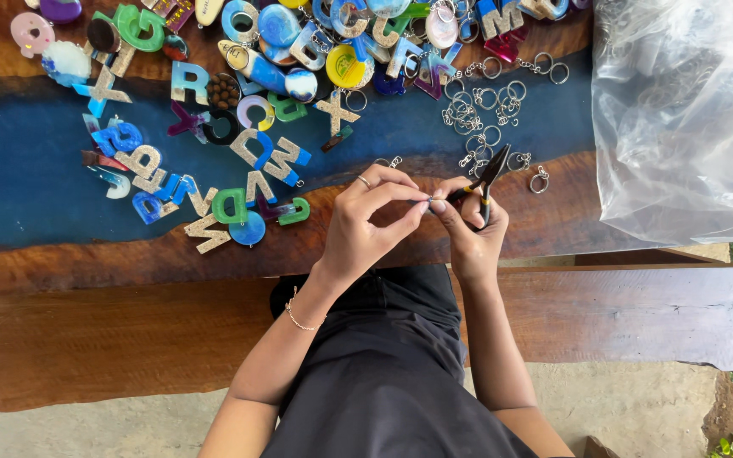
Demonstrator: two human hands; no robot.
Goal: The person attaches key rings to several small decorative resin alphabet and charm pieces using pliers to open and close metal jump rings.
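The person sits at a wooden surface (61, 263) with a blue resin band running through it, both hands meeting just over its near edge. The left hand (366, 222) has its thumb and forefinger pinched together on a tiny metal piece (431, 201), too small to identify, held at the fingertips; a ring shows on one finger and a thin bracelet (299, 321) circles the wrist. The right hand (472, 231) is closed around the handles of small black pliers (489, 174), whose pointed nose tilts up and away from the person, while its fingertips press against the same small piece, touching the left fingertips.

Just beyond the pliers lies a loose scatter of silver keyrings with short chains (481, 110), spread over the blue band. To the left, a wide heap of resin letter charms (239, 161) in blue, green, pink, gold and white covers the surface, some overlapping; round and oval resin pieces lie among them along the far edge. At the right end rests a crumpled clear plastic bag (680, 119), and faint rings show through it. A plank bench (638, 314) runs below the surface, under the person's dark-clothed lap.
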